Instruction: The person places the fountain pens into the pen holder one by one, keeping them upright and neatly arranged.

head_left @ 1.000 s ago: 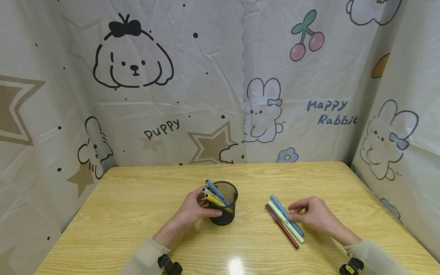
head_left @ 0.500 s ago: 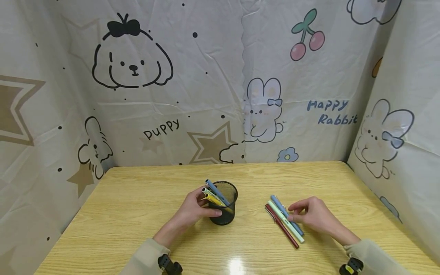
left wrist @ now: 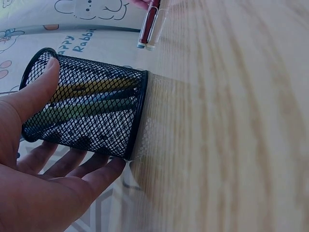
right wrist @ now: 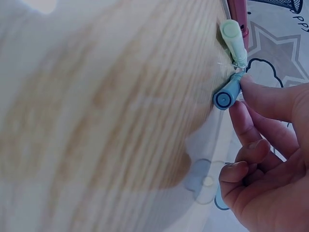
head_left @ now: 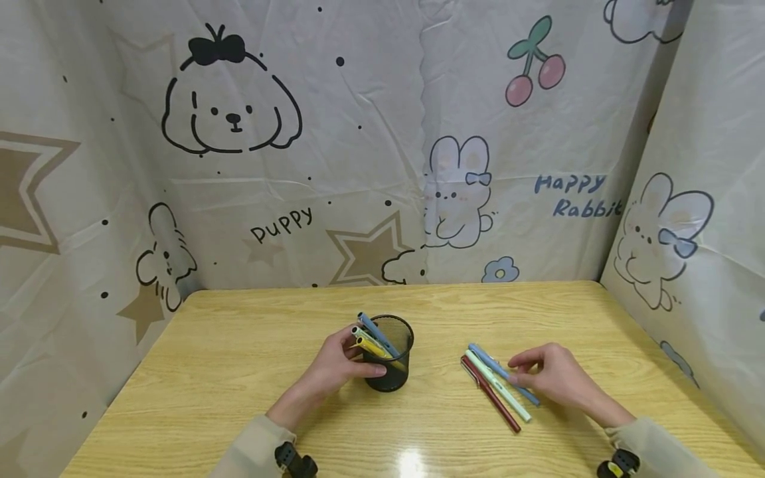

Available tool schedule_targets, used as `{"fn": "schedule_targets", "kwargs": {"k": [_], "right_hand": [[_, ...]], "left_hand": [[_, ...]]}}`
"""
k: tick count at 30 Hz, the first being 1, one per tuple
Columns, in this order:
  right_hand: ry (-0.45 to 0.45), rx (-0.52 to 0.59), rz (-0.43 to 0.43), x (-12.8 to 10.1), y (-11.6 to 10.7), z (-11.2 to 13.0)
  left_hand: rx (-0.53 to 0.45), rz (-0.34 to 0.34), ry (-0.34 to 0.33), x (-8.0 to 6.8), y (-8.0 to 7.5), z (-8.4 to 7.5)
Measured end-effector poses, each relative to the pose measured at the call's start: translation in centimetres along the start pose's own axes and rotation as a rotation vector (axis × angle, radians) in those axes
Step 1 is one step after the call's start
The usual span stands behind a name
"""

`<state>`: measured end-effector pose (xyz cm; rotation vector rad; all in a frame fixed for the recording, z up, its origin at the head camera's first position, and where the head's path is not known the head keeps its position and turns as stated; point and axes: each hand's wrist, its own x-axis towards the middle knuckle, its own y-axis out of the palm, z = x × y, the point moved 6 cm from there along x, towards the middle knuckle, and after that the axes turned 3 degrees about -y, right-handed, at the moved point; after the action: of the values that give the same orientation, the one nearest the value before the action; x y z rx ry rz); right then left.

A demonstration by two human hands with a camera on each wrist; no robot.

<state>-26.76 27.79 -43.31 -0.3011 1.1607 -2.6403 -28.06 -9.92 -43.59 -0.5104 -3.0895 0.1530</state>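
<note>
Person's L hand [head_left: 335, 364] grips the mesh cup [head_left: 388, 380] w/ pens [head_left: 373, 348] inside; to cup's right, R hand [head_left: 552, 376] pinches a blue pen [head_left: 490, 360]. Its near end now splays farther from the green pen [head_left: 499, 386] than a sec ago, prob. making it easier to lift alone.

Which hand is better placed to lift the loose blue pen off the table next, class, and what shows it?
Probably the right hand: it pinches the loose blue pen, while the left hand is occupied, curled round the mesh cup.
</note>
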Motion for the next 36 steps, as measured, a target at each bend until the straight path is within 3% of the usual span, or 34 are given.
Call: {"fn": "schedule_targets", "kwargs": {"k": [36], "right_hand": [[-0.053, -0.021, 0.054, 0.2, 0.3, -0.7]], "left_hand": [[0.007, 0.006, 0.014, -0.2, -0.1, 0.0]]}}
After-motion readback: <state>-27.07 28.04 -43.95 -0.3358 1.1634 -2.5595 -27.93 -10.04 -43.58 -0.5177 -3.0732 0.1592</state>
